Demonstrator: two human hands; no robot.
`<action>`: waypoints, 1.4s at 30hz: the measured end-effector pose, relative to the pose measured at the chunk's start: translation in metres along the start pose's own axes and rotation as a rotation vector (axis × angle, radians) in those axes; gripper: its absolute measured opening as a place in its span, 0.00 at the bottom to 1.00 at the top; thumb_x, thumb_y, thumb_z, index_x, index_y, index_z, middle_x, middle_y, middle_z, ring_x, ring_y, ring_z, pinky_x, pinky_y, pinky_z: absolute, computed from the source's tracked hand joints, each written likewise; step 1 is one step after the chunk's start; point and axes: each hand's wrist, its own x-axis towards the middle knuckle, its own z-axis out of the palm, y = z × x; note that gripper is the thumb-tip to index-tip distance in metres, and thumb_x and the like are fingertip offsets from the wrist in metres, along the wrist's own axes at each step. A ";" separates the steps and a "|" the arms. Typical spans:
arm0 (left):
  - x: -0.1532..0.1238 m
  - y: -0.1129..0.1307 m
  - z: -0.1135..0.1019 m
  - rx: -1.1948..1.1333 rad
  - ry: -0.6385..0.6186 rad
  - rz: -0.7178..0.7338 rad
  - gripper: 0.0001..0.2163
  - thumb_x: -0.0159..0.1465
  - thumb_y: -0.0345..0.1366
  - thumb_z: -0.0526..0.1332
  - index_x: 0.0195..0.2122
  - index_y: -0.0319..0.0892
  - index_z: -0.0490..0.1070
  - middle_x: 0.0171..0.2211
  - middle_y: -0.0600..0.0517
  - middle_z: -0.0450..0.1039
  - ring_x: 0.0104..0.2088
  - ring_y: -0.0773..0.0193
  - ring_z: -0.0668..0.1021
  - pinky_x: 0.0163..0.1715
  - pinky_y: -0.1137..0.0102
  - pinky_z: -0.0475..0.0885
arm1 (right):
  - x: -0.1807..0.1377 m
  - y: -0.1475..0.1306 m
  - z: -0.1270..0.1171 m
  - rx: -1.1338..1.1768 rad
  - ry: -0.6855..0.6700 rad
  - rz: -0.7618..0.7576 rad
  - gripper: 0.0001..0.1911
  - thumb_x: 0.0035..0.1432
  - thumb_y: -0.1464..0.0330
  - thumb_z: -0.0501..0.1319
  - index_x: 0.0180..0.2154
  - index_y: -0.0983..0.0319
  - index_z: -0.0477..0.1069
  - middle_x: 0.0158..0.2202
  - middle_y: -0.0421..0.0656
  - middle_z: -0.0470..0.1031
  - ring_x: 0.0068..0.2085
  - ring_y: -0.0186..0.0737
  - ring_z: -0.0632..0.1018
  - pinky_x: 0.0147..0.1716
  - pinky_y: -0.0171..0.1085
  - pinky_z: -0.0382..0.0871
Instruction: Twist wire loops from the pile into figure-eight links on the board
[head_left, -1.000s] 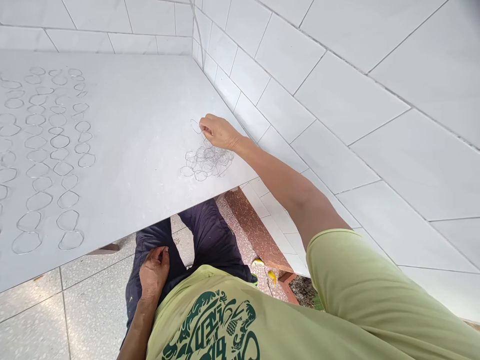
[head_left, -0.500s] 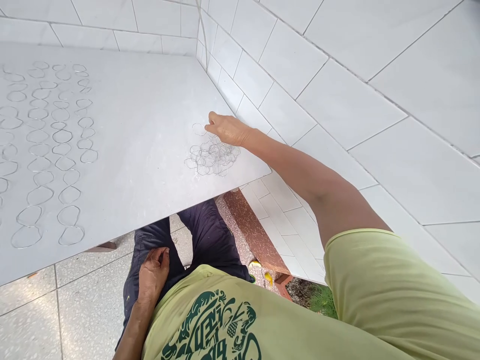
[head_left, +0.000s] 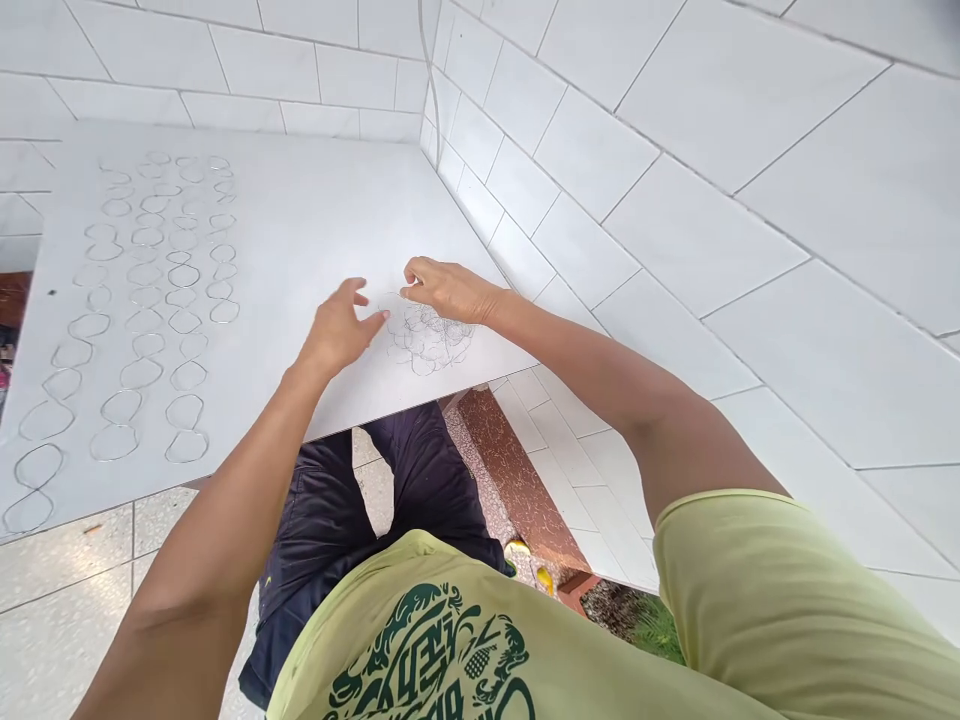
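While the right hand (head_left: 450, 292) pinches a thin wire loop (head_left: 388, 294) off the wire pile's (head_left: 431, 342) far edge, the left hand's (head_left: 341, 330) just left of the pile, fingers kinda spread toward that loop.

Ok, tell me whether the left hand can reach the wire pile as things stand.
Probably yes: the left hand, open, is close beside the wire pile, whose near side lies uncovered; the right hand is only at the far side.
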 end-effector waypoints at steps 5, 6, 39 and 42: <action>0.029 -0.008 0.015 -0.301 -0.258 -0.132 0.06 0.60 0.32 0.74 0.38 0.38 0.82 0.30 0.48 0.80 0.24 0.65 0.77 0.30 0.67 0.76 | 0.008 -0.018 0.006 0.214 0.160 0.051 0.17 0.69 0.78 0.51 0.53 0.59 0.70 0.51 0.47 0.68 0.44 0.41 0.70 0.42 0.42 0.72; 0.028 -0.009 0.016 -0.372 -0.270 -0.146 0.05 0.59 0.31 0.74 0.35 0.38 0.81 0.28 0.48 0.79 0.24 0.65 0.77 0.29 0.67 0.76 | 0.009 -0.021 0.008 0.272 0.206 0.076 0.18 0.69 0.78 0.51 0.54 0.59 0.69 0.50 0.46 0.68 0.44 0.40 0.71 0.43 0.42 0.72; 0.003 -0.019 0.024 -0.589 -0.142 -0.222 0.07 0.59 0.34 0.74 0.32 0.38 0.79 0.19 0.57 0.67 0.16 0.72 0.67 0.14 0.74 0.57 | 0.014 -0.070 0.016 0.452 0.466 0.419 0.13 0.72 0.74 0.52 0.47 0.59 0.73 0.56 0.51 0.72 0.52 0.47 0.75 0.47 0.47 0.75; 0.004 -0.023 0.025 -0.606 -0.142 -0.199 0.08 0.59 0.36 0.75 0.32 0.38 0.78 0.19 0.56 0.68 0.17 0.71 0.69 0.14 0.74 0.60 | 0.008 -0.070 0.026 0.458 0.395 0.490 0.09 0.70 0.74 0.54 0.44 0.61 0.73 0.51 0.51 0.74 0.43 0.45 0.75 0.44 0.47 0.73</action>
